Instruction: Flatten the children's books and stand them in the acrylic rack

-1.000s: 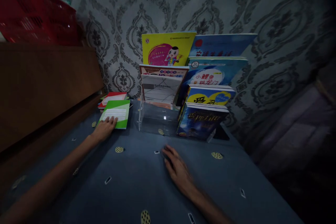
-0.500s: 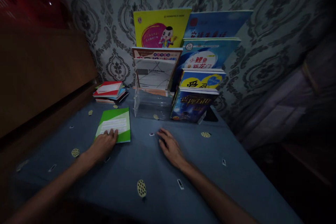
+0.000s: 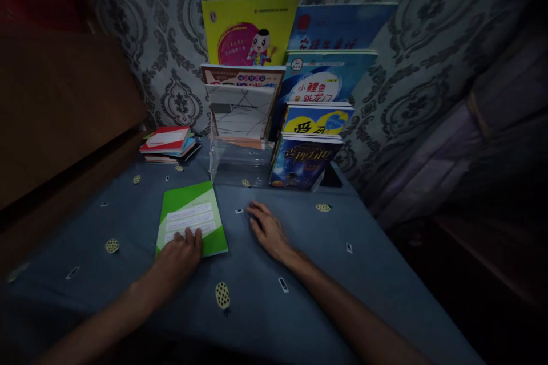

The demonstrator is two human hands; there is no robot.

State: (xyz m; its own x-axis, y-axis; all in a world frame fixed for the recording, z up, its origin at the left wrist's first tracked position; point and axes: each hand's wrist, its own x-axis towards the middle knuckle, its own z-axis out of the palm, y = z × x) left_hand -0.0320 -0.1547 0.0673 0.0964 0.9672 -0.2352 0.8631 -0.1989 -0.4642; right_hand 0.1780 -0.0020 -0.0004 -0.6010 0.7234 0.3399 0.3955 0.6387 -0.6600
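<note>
My left hand (image 3: 180, 254) lies flat with fingers stretched out on the near edge of a green booklet (image 3: 190, 217) with a white label, which rests on the blue cloth-covered table (image 3: 257, 308). My right hand (image 3: 268, 231) lies palm down on the cloth just right of the booklet, fingers spread, holding nothing. Behind both hands stands a clear tiered rack (image 3: 233, 165) filled with children's books, a yellow one (image 3: 248, 31) at the top left and a dark blue one (image 3: 302, 168) at the front right.
A small stack of thin booklets, red on top (image 3: 166, 142), lies at the back left by the patterned wall. A brown wooden board (image 3: 64, 114) runs along the left side. The table's right edge drops into dark space.
My left hand has slid the green booklet off the stack area toward me across the cloth. My right hand stayed flat on the table. The camera view tilted down.
</note>
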